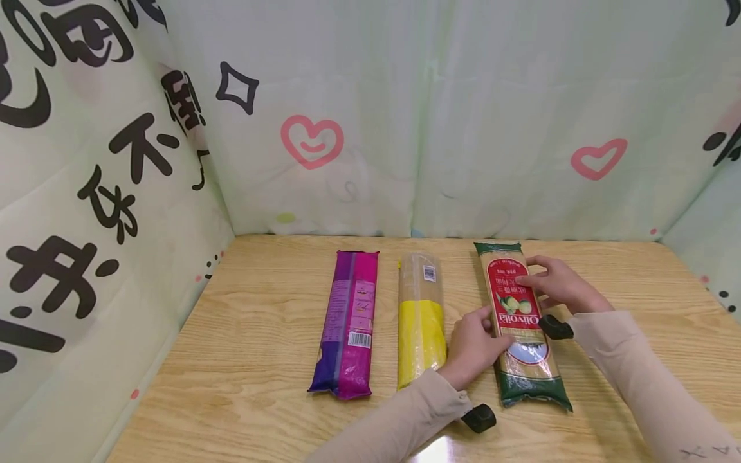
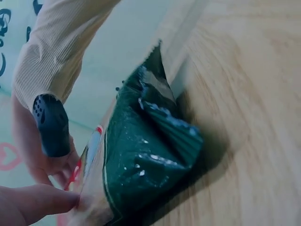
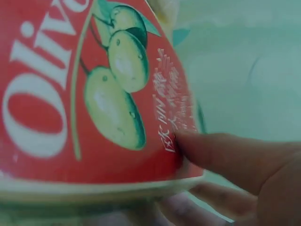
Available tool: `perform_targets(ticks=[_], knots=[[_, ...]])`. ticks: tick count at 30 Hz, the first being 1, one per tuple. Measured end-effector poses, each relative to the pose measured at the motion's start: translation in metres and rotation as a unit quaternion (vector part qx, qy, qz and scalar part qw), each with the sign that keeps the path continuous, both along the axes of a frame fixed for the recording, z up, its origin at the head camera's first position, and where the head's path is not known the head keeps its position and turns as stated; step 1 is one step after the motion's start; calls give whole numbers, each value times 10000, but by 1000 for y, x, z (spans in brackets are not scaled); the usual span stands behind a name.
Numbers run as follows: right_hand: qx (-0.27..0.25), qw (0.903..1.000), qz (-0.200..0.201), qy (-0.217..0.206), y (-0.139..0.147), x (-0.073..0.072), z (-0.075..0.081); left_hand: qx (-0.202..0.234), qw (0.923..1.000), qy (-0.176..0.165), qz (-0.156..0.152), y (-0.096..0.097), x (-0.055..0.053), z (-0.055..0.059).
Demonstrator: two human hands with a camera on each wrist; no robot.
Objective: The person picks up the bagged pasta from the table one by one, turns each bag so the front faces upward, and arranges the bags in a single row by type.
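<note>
A long pack of spaghetti, with a red Olivoilà label and green ends, lies on the right part of the wooden table, its print upside down in the head view. My left hand holds its left edge, thumb on top. On the far right edge, my right hand grips the pack, its thumb pressing the red label in the right wrist view. The crimped green end shows large in the left wrist view. Fingers at the pack's sides are partly hidden.
Left of my left hand lies a yellow and clear pack, its lower end partly covered by my sleeve. Farther left is a purple and pink pack. Printed cloth walls stand along the table's back and sides.
</note>
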State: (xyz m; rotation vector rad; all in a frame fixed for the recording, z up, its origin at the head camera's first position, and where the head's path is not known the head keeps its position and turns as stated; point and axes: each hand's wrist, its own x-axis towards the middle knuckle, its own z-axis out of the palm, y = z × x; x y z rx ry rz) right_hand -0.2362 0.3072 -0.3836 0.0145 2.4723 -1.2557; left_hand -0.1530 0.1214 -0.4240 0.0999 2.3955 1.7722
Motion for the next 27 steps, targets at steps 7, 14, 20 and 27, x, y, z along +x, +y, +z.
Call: perform_targets(ticks=[7, 14, 20, 27], knots=[[714, 9952, 139, 648, 3, 2, 7, -404, 9981, 461, 29, -6, -1, 6], [691, 9949, 176, 716, -1, 4, 13, -413, 9984, 362, 130, -14, -3, 14], [580, 9946, 181, 844, -7, 5, 15, -230, 9989, 373, 150, -22, -6, 16], [524, 9935, 128, 999, -20, 6, 19, -57, 9980, 583, 230, -38, -11, 19]])
